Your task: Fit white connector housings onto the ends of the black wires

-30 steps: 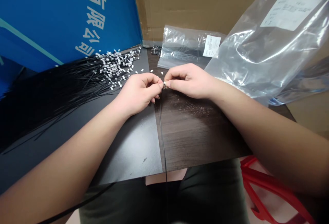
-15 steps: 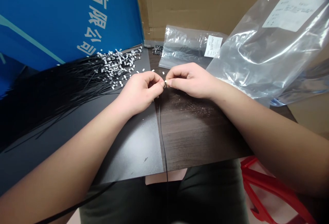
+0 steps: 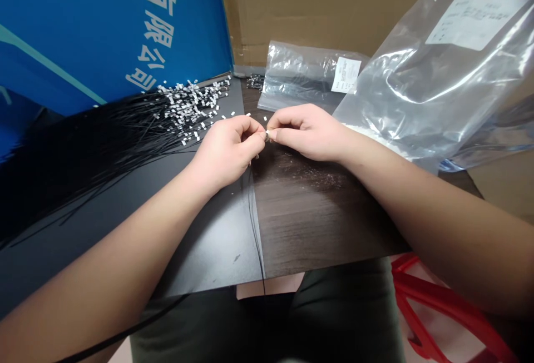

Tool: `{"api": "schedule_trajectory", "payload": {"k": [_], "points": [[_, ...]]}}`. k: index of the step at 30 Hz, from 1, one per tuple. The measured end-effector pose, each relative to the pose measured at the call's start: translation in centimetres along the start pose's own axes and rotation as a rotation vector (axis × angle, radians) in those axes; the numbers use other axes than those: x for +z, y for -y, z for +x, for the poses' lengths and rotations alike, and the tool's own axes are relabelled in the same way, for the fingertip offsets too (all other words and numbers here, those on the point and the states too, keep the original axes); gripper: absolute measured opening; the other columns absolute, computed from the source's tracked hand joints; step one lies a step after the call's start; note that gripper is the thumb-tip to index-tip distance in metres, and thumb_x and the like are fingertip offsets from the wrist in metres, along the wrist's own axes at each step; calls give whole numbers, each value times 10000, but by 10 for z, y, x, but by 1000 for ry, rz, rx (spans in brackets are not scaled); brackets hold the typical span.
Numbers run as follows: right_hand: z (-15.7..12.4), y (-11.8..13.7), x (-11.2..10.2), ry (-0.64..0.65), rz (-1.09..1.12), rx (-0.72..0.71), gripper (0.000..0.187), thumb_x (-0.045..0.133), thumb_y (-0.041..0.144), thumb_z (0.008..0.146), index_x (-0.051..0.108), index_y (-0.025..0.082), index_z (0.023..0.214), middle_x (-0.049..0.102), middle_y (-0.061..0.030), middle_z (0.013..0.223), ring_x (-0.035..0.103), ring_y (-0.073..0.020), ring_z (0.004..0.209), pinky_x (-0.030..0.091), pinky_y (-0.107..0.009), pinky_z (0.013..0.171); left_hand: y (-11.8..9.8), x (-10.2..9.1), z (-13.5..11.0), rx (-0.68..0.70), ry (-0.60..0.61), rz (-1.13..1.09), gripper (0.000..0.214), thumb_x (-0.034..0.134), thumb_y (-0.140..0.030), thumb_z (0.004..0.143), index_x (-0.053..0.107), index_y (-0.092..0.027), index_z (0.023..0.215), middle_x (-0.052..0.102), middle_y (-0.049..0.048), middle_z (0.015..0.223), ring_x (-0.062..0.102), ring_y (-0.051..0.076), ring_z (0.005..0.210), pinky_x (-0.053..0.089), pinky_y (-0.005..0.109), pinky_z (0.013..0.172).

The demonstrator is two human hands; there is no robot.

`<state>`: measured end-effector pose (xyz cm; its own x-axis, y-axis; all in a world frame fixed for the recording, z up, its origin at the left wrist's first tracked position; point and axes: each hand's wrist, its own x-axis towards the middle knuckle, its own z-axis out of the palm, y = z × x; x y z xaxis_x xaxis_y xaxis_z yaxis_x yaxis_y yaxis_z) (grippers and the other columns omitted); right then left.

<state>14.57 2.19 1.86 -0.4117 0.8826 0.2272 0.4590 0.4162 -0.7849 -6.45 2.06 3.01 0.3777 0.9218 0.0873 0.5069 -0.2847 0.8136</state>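
My left hand [image 3: 227,149] and my right hand [image 3: 306,130] meet fingertip to fingertip over the dark table [image 3: 317,213]. The left hand pinches the top end of a thin black strand [image 3: 255,224] that hangs down past the table's front edge. The right hand's thumb and forefinger are pinched on a tiny white piece [image 3: 268,134] at that same end. A spread pile of black strands with small white tips [image 3: 137,124] lies to the left of my left hand.
A blue board with white characters [image 3: 104,29] and a cardboard wall [image 3: 317,1] stand at the back. A small clear bag with a label [image 3: 304,76] lies behind my hands, a large clear bag [image 3: 438,74] at the right. Red plastic [image 3: 438,307] shows below the table.
The hanging black strand has swung a little to the left. Both hands stay pinched together at almost the same spot.
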Motion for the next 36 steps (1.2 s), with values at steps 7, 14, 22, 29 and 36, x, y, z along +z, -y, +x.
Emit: {"api": "schedule_trajectory", "payload": {"k": [7, 14, 22, 29, 36], "points": [[0, 0, -3, -32, 22, -26, 120, 634, 262, 900, 700, 176, 849, 659, -8, 799, 524, -155, 748, 397, -306, 703, 1, -2, 1, 7, -10, -45, 184, 696, -356, 885, 749, -181, 863, 683, 15, 699, 599, 164, 668, 462, 282, 642], [0, -3, 0, -24, 28, -8, 139, 644, 282, 914, 701, 174, 848, 669, -11, 799, 535, -150, 740, 410, -303, 702, 3, -5, 4, 13, 40, -16, 179, 700, -344, 872, 752, -173, 851, 697, 15, 707, 602, 163, 681, 463, 279, 652], [-2, -1, 0, -32, -100, -35, 146, 640, 301, 942, 725, 183, 927, 708, -27, 842, 570, -179, 767, 419, -318, 729, 6, -5, 5, -11, 39, -32, 153, 677, -317, 904, 716, -180, 847, 678, 5, 693, 590, 149, 646, 463, 271, 636], [-1, 1, 0, -56, -359, -180, 204, 571, 259, 980, 761, 186, 981, 727, -80, 920, 615, -243, 873, 422, -366, 834, 6, -3, 6, -62, 43, -126, 115, 694, -284, 868, 681, -185, 810, 647, -5, 660, 573, 127, 588, 479, 253, 594], [0, 7, 2, -40, -481, -144, 270, 524, 255, 1026, 778, 188, 964, 730, -98, 911, 625, -267, 903, 412, -373, 837, 3, -1, 5, -113, 13, -220, 120, 710, -260, 848, 674, -184, 761, 633, -3, 621, 565, 113, 549, 460, 233, 540]]}}
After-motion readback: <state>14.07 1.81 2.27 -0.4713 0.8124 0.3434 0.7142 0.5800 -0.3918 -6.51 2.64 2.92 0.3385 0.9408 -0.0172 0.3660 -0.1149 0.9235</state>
